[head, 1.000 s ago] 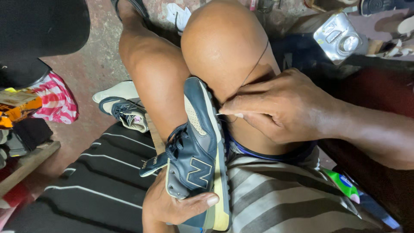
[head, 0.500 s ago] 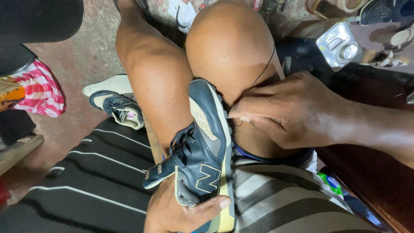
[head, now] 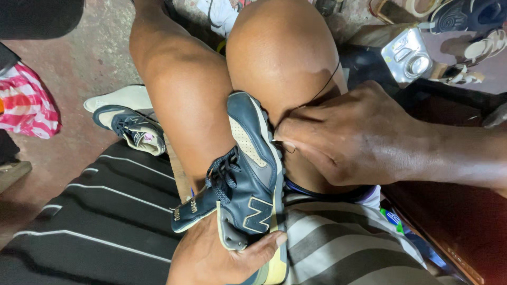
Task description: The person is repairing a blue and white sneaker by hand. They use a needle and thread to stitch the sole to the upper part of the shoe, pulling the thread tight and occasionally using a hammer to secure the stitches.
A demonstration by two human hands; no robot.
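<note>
A navy sneaker (head: 251, 179), wedged between the knees, is gripped at the heel by the left hand (head: 222, 256), while a thin thread (head: 325, 87) is pinched in the right hand (head: 348, 140) at the sole's edge.

Second sneaker (head: 129, 124) on floor, pink striped bag (head: 26, 105), silver can (head: 409, 53)

- The floor (head: 90, 58) is bare reddish concrete, stained in places.
- A second navy and cream sneaker (head: 129, 119) lies on it beside the left leg.
- A pink and white striped cloth (head: 26, 105) sits at the left edge.
</note>
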